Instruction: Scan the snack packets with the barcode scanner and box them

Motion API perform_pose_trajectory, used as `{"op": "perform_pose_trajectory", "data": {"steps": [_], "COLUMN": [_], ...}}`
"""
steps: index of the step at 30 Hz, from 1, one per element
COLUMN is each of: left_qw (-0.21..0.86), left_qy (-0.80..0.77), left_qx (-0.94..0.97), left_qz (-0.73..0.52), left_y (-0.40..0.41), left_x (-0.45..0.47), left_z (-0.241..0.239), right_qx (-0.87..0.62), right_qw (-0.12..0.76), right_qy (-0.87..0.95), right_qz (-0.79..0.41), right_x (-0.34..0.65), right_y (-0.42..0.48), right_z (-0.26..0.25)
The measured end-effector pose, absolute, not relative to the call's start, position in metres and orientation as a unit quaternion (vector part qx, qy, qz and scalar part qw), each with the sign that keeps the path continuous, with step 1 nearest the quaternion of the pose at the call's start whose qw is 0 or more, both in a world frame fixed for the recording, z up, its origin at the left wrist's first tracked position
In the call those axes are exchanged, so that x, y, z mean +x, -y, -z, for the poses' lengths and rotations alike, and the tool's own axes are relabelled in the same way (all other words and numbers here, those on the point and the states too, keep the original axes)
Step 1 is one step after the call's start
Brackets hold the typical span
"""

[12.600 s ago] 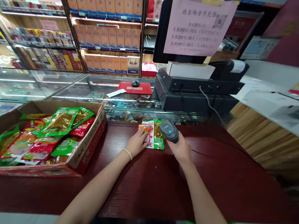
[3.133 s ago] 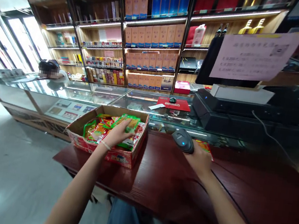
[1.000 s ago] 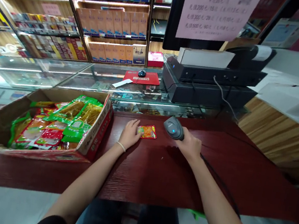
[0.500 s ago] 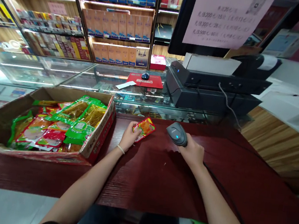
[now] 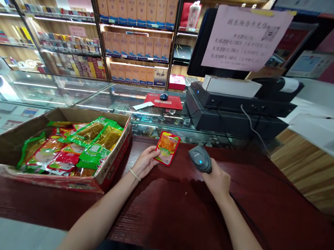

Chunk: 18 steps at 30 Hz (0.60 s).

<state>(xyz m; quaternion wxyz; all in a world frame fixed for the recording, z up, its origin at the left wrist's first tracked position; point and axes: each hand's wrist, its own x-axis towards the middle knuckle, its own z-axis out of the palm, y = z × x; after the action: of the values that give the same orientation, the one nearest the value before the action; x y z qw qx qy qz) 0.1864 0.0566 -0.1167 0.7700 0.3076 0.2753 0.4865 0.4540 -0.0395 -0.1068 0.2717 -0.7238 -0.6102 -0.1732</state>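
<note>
My left hand pinches a small red snack packet by its left edge, its printed face turned up toward me. Wrapped around the handle of a dark grey barcode scanner, my right hand holds it just right of the packet, with a gap between them. A blue light glows on the scanner, whose head points left toward the packet. To the left, an open cardboard box holds several green and red snack packets.
Both arms reach over a dark red wooden table. Behind it is a glass display counter with a red mat and mouse. A monitor with a pink notice stands above a black cash drawer. The scanner's cable trails right.
My left hand has turned the red packet more upright and lifted its face toward me. The scanner stays in my right hand, much as before. The view has tilted up slightly.
</note>
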Motion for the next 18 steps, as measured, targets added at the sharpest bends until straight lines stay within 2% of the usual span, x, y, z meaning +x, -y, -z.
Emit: {"op": "perform_pose_trajectory", "data": {"steps": [12,18], "left_qw": [0.766,0.81], "left_qy": [-0.266,-0.255], "left_qx": [0.338,0.27], "left_qz": [-0.477,-0.454], "left_y": [-0.05,-0.053], "left_x": [0.189,0.184], "left_z": [0.114,0.106], "right_qx": [-0.732,-0.731], "right_qw": [0.274,0.277], "right_qy": [0.602,0.601], "right_qz": [0.162,0.164], "right_x": [0.454,0.454], "right_y": [0.04,0.04], "right_z": [0.108,0.112]}}
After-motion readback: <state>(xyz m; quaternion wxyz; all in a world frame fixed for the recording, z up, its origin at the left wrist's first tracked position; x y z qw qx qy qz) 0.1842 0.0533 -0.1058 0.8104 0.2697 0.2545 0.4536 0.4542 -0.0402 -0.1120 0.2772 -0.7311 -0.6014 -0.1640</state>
